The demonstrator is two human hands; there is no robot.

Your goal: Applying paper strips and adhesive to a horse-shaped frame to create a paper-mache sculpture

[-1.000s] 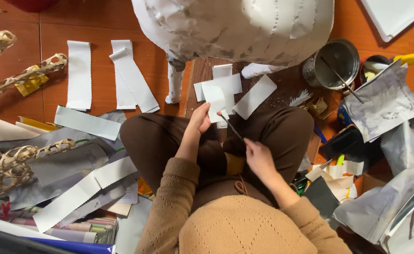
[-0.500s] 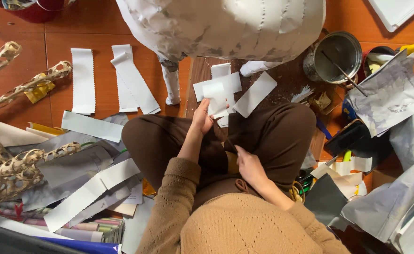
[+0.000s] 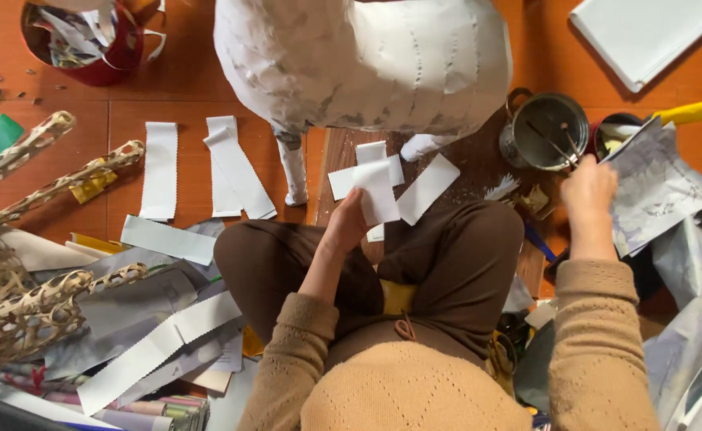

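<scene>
Head view: the person sits cross-legged on the orange tiled floor [image 3: 167,104], facing a large papier-mâché animal figure [image 3: 367,60] near the top edge. Its body looks largely covered in white strips, while the thin leg [image 3: 293,172] and the underside still show grey patches, so I judge the covering well along but unfinished.

The left hand [image 3: 347,227] pinches a white paper strip [image 3: 379,191] by its lower end, above the left knee. The strip stands roughly upright in frame, its long axis running from the hand toward the figure, free end pointing at the belly.

The right hand [image 3: 589,191] reaches to the right, fingers closed around a thin stick [image 3: 562,148] whose tip rests in a metal pot [image 3: 546,132]; I cannot tell how firm the grip is.

More cut strips [image 3: 159,172] lie toward the floor's left side, unused, beside woven bamboo frames [image 3: 15,311] and a red bucket [image 3: 87,40] of scraps in the top left corner.
</scene>
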